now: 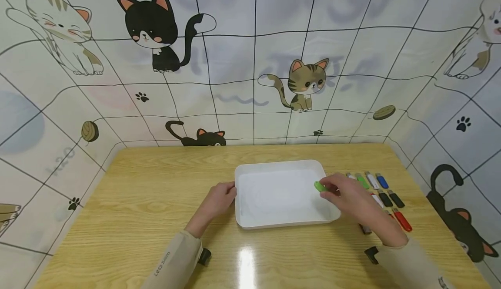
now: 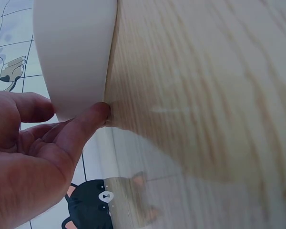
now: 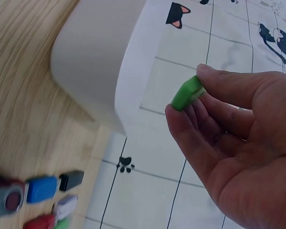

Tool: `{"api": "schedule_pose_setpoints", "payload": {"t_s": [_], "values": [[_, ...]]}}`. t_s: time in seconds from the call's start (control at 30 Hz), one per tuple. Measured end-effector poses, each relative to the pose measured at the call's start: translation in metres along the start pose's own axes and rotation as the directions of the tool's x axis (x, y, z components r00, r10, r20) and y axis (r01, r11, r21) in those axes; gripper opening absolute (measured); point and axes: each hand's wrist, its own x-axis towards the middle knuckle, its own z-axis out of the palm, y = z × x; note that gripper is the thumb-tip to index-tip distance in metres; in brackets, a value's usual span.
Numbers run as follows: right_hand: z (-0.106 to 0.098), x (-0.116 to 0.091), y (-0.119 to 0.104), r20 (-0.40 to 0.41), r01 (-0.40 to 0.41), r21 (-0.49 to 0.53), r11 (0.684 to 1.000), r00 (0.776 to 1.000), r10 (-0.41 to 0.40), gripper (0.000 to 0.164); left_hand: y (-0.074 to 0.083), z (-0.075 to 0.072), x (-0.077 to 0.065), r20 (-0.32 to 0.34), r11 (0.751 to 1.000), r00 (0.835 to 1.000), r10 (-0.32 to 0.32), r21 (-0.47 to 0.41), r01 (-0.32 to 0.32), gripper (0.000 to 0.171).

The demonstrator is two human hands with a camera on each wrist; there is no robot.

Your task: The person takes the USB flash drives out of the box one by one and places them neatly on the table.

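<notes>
A shallow white tray (image 1: 278, 193) lies on the wooden table with nothing inside it. My left hand (image 1: 220, 198) grips its left end; the left wrist view shows thumb and finger on the tray's wall (image 2: 76, 52). Over the tray's right side, my right hand (image 1: 350, 195) pinches a small green USB stick (image 1: 319, 186) between thumb and fingertips. The right wrist view has the green stick (image 3: 186, 94) raised beside the tray's wall (image 3: 93, 52). Several other USB sticks lie right of the tray, some partly hidden under my right hand and forearm.
Among those sticks are a blue one (image 1: 382, 180), a white one (image 1: 372, 180), a green one (image 1: 362, 181), a black one (image 1: 396, 198) and a red one (image 1: 402, 220). A cat-patterned sheet (image 1: 235, 71) surrounds the table's (image 1: 156, 180) back and sides.
</notes>
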Motion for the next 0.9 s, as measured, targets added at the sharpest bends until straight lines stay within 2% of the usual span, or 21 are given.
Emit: {"api": "schedule_pose_setpoints", "payload": {"t_s": [0.1,0.27,0.6,0.73,0.9], "values": [[-0.007,-0.007,0.01,0.009,-0.036,0.002,0.999,0.999,0.036,0.032,-0.001,0.0,0.001,0.002,1.0,1.0,-0.002,-0.008,0.002,0.028],[-0.017,-0.022,0.029,-0.019,-0.075,-0.057,0.996,0.997,0.074,0.039,0.0,0.0,0.001,0.007,1.0,1.0,-0.009,-0.008,0.009,0.028],[-0.032,-0.051,0.083,-0.035,-0.181,-0.099,0.979,0.983,0.178,0.045,-0.001,-0.001,0.0,-0.004,1.0,1.0,-0.007,0.001,0.007,0.028],[-0.039,-0.061,0.1,-0.028,-0.254,-0.13,0.958,0.967,0.253,0.054,0.0,-0.001,0.0,-0.004,1.0,1.0,-0.006,0.003,0.006,0.026],[-0.046,-0.068,0.118,-0.028,-0.355,-0.148,0.923,0.934,0.355,0.064,0.0,-0.001,0.0,-0.013,1.0,1.0,0.002,0.018,-0.002,0.025]]}}
